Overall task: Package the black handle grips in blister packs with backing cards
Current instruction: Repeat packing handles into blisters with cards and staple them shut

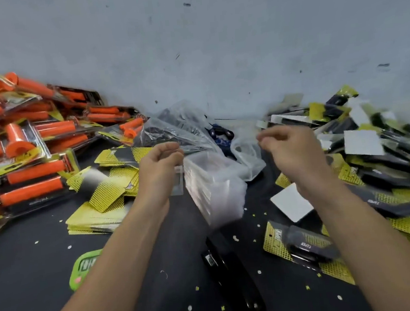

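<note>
Handle grips (165, 131): black, loose inside a clear plastic bag (190, 115) by the wall, beyond both hands.
Finished packs (389, 180): black grips on yellow cards, heaped at the right.
Left hand (159, 164): raised over the table (29, 267); curled fingers pinch one clear blister shell (180, 180), which hangs below them.
Right hand (291, 152): raised; fingers curled toward the thumb. Blurred, so a hold on anything cannot be told.
Blister stack (214, 184): clear shells, between the hands.
Backing cards (97, 216): yellow, stacked left of the left hand.
Stapler (233, 278): black, lying between the forearms.
</note>
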A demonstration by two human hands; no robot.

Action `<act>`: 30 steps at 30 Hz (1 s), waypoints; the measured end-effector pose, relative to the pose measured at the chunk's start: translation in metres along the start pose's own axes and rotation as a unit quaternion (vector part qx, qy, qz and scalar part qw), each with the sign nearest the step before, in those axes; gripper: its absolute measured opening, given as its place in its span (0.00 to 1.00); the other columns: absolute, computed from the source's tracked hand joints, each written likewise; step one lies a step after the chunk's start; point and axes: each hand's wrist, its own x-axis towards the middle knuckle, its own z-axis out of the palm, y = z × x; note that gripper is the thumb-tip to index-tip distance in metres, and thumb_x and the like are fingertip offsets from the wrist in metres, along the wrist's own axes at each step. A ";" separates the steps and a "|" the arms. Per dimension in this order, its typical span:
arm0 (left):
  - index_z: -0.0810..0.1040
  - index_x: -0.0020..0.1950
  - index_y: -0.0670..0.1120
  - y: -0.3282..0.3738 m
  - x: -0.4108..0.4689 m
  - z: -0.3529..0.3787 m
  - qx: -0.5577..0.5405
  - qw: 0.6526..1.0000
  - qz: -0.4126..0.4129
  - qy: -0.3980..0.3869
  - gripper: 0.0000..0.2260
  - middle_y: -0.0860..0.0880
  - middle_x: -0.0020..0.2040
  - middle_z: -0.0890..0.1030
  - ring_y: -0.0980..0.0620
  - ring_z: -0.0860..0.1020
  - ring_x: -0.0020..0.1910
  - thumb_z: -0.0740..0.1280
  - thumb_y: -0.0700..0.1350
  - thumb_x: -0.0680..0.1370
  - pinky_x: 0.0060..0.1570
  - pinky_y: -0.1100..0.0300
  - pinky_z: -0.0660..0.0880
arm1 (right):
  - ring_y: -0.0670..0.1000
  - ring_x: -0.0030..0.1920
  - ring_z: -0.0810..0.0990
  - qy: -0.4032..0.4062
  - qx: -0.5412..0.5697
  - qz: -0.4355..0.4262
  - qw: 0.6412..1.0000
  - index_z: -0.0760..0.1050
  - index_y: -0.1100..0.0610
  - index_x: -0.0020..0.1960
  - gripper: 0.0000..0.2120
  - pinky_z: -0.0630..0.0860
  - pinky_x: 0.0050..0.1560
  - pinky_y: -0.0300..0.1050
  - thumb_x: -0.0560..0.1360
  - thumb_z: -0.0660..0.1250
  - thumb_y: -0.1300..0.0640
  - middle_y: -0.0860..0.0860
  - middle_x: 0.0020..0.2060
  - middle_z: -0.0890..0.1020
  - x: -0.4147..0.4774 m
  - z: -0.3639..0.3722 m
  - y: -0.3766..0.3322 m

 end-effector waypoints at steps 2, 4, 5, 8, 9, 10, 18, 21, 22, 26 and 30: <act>0.84 0.49 0.49 0.003 0.020 0.005 0.071 0.996 0.048 -0.006 0.12 0.55 0.43 0.85 0.63 0.81 0.39 0.68 0.33 0.77 0.40 0.68 0.76 | 0.38 0.45 0.84 -0.035 -0.015 -0.010 0.999 0.83 0.42 0.41 0.14 0.79 0.46 0.34 0.75 0.66 0.60 0.39 0.43 0.87 0.043 0.023 -0.005; 0.85 0.47 0.54 0.009 0.045 0.014 0.152 0.984 0.086 -0.040 0.15 0.55 0.43 0.84 0.64 0.78 0.32 0.66 0.34 0.77 0.31 0.70 0.73 | 0.49 0.54 0.84 -0.086 -0.010 0.016 0.996 0.85 0.48 0.49 0.16 0.82 0.57 0.45 0.78 0.64 0.67 0.48 0.52 0.87 0.086 0.050 -0.007; 0.86 0.46 0.55 0.014 0.059 0.022 0.196 0.973 0.099 -0.072 0.16 0.53 0.43 0.84 0.60 0.77 0.30 0.65 0.35 0.77 0.29 0.66 0.73 | 0.54 0.57 0.84 -0.114 -0.017 0.036 0.993 0.85 0.54 0.54 0.16 0.82 0.60 0.52 0.78 0.63 0.70 0.54 0.55 0.86 0.106 0.063 -0.006; 0.87 0.48 0.54 0.026 0.097 0.056 0.322 0.913 0.129 -0.213 0.14 0.52 0.48 0.86 0.55 0.80 0.42 0.64 0.38 0.78 0.43 0.61 0.75 | 0.57 0.53 0.80 -0.211 -0.114 0.046 0.970 0.81 0.64 0.59 0.14 0.79 0.58 0.53 0.79 0.60 0.71 0.61 0.55 0.82 0.141 0.102 0.001; 0.87 0.51 0.52 0.027 0.109 0.067 0.371 0.883 0.136 -0.255 0.13 0.52 0.52 0.85 0.54 0.81 0.50 0.64 0.39 0.79 0.51 0.62 0.75 | 0.56 0.52 0.78 -0.233 -0.176 0.035 0.956 0.80 0.64 0.60 0.13 0.77 0.53 0.50 0.80 0.60 0.68 0.63 0.55 0.80 0.145 0.113 0.004; 0.86 0.53 0.50 0.024 0.120 0.076 0.428 0.843 0.145 -0.293 0.12 0.51 0.54 0.85 0.52 0.80 0.56 0.64 0.39 0.80 0.56 0.61 0.74 | 0.57 0.54 0.79 -0.246 -0.241 0.010 0.939 0.78 0.64 0.61 0.12 0.74 0.53 0.50 0.81 0.60 0.65 0.65 0.57 0.80 0.147 0.122 0.008; 0.76 0.40 0.47 0.017 0.178 0.026 0.837 0.457 0.161 -0.254 0.09 0.48 0.42 0.81 0.47 0.78 0.39 0.62 0.48 0.77 0.36 0.55 0.73 | 0.58 0.70 0.73 -0.437 -0.380 -0.012 0.815 0.52 0.56 0.84 0.38 0.68 0.71 0.51 0.81 0.68 0.52 0.58 0.77 0.69 0.154 0.170 0.054; 0.79 0.57 0.51 0.005 0.180 0.020 0.876 0.387 0.120 -0.261 0.11 0.50 0.47 0.81 0.49 0.79 0.43 0.63 0.49 0.77 0.36 0.57 0.71 | 0.55 0.53 0.74 -0.453 -0.399 -0.040 0.796 0.40 0.46 0.84 0.46 0.71 0.54 0.48 0.78 0.66 0.59 0.61 0.76 0.69 0.160 0.194 0.042; 0.78 0.62 0.52 -0.001 0.181 0.022 0.872 0.387 0.106 -0.281 0.15 0.50 0.52 0.82 0.47 0.81 0.49 0.64 0.51 0.77 0.42 0.54 0.76 | 0.56 0.52 0.75 -0.465 -0.399 -0.049 0.789 0.39 0.44 0.83 0.47 0.71 0.53 0.48 0.78 0.67 0.61 0.61 0.76 0.68 0.160 0.203 0.038; 0.73 0.71 0.48 -0.022 0.183 0.028 0.856 0.389 0.031 -0.340 0.21 0.46 0.59 0.80 0.42 0.79 0.58 0.64 0.54 0.80 0.61 0.49 0.76 | 0.64 0.69 0.72 -0.454 -0.433 -0.066 0.776 0.44 0.46 0.84 0.45 0.73 0.68 0.57 0.78 0.71 0.55 0.61 0.76 0.65 0.153 0.226 0.039; 0.68 0.74 0.52 -0.035 0.186 0.020 0.854 0.410 0.107 -0.301 0.24 0.50 0.62 0.80 0.45 0.79 0.61 0.66 0.55 0.79 0.50 0.51 0.75 | 0.65 0.62 0.76 -0.369 -0.395 -0.095 0.836 0.60 0.49 0.78 0.33 0.75 0.59 0.56 0.78 0.71 0.55 0.59 0.66 0.70 0.151 0.225 0.051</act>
